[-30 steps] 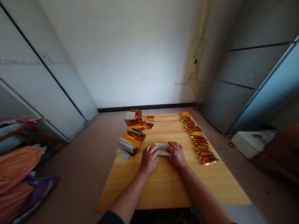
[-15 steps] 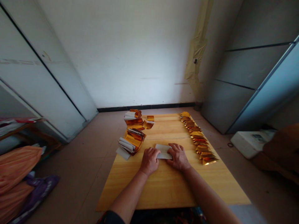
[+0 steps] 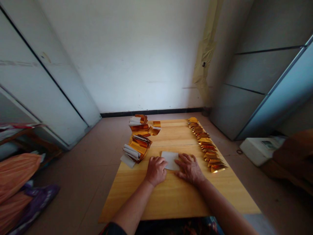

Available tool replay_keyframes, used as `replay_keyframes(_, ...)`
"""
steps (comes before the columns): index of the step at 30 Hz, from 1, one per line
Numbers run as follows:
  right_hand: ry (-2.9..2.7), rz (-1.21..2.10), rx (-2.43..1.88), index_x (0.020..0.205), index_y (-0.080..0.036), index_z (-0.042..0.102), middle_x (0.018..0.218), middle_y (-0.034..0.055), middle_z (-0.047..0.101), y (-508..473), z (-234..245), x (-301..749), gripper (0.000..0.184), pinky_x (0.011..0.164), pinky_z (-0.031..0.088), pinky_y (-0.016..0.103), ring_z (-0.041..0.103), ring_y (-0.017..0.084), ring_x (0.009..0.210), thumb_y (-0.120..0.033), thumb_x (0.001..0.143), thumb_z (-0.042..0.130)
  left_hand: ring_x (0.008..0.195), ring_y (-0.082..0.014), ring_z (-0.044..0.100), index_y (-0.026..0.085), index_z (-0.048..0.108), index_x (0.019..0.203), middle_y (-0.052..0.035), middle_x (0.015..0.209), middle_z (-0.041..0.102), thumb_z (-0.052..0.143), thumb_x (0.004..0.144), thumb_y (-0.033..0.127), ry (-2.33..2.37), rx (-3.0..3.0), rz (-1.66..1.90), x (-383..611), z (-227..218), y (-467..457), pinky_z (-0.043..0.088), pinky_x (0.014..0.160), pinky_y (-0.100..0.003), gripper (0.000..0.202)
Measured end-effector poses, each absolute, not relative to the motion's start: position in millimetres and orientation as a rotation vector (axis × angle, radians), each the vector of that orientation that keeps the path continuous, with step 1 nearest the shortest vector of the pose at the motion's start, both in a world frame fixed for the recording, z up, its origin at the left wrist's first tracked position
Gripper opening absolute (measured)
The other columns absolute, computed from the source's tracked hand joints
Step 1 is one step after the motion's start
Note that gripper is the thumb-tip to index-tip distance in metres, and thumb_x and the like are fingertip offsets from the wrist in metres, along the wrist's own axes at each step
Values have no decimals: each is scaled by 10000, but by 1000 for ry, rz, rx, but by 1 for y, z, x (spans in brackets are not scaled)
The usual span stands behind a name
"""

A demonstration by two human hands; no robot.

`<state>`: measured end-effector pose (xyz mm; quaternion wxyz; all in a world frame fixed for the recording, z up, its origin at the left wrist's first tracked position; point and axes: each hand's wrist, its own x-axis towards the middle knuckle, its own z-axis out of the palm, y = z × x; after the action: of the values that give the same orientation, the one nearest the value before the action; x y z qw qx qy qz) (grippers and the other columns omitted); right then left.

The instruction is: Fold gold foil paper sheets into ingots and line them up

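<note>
A pale grey sheet of paper (image 3: 170, 160) lies flat on the wooden board (image 3: 181, 199), between my two hands. My left hand (image 3: 156, 169) is closed at the sheet's left edge, its fingers curled and pressed together on the paper. At the right edge rests my right hand (image 3: 191, 167), open, fingers spread and fingertips touching the paper. To the left lie loose stacks of gold foil paper (image 3: 140, 146), some with the grey back turned up. Folded gold foil pieces (image 3: 207, 143) form a long overlapping row down the right side.
Beyond the board stands a white wall (image 3: 146, 58) with a dark baseboard. A grey fridge-like cabinet (image 3: 251, 81) is at the right, near a white box (image 3: 259, 150). Orange cloth (image 3: 19, 173) and a purple bag (image 3: 41, 202) lie at the left.
My right hand has shifted slightly right and its fingers have spread. More of the grey sheet now shows, lying flatter between the hands. The left hand stays at its edge.
</note>
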<state>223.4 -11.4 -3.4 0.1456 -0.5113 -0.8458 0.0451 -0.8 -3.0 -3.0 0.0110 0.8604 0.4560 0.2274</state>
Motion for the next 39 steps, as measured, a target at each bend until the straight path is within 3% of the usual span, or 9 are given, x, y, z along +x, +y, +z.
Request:
replay_keyframes(7, -2286, 184, -1516, 1102, -285, 662, 1298, 73, 552, 6, -4, 213, 278, 979, 315, 414, 451, 238, 1192, -355, 897, 488, 941, -227, 543, 245, 651, 978, -55, 1004, 632, 591, 692, 189, 1393, 2695, 707, -3, 4, -11, 316, 939, -453, 298)
replay_keyframes(11, -2174, 242, -1699, 1204, -249, 575, 1239, 85, 585, 21, 4, 198, 373, 897, 366, 380, 487, 240, 1122, -286, 834, 540, 952, -230, 534, 241, 652, 966, -57, 999, 623, 597, 742, 272, 1404, 2679, 676, -3, 4, -10, 317, 931, -449, 233)
replay_keyframes(17, -2151, 298, -1882, 1192, -235, 560, 1103, 90, 617, 38, 12, 184, 479, 807, 362, 361, 502, 265, 1043, -273, 718, 619, 955, -224, 522, 242, 656, 967, -55, 991, 618, 592, 758, 269, 1400, 2690, 687, -3, 2, -7, 340, 866, -417, 220)
replay_keyframes(26, -2281, 124, -1577, 845, -219, 645, 892, 44, 635, 35, 10, 179, 169, 803, 286, 314, 506, 194, 921, -114, 765, 539, 946, -228, 514, 244, 664, 956, -59, 950, 627, 595, 751, 247, 1413, 2671, 684, -4, -1, -6, 355, 826, -396, 217)
replay_keyframes(32, -2451, 50, -1456, 888, -241, 671, 883, 53, 628, 18, 11, 180, 184, 848, 257, 352, 485, 202, 924, -193, 851, 497, 929, -229, 532, 225, 665, 905, -67, 921, 638, 573, 756, 209, 1429, 2674, 686, -3, -3, -7, 377, 815, -392, 176)
replay_keyframes(39, -2489, 18, -1434, 1001, -251, 655, 933, 67, 609, 9, 7, 179, 222, 885, 248, 380, 466, 219, 943, -256, 838, 505, 807, -196, 564, 198, 628, 751, -57, 798, 624, 516, 797, 173, 1479, 2749, 741, -3, -10, -8, 404, 781, -364, 124)
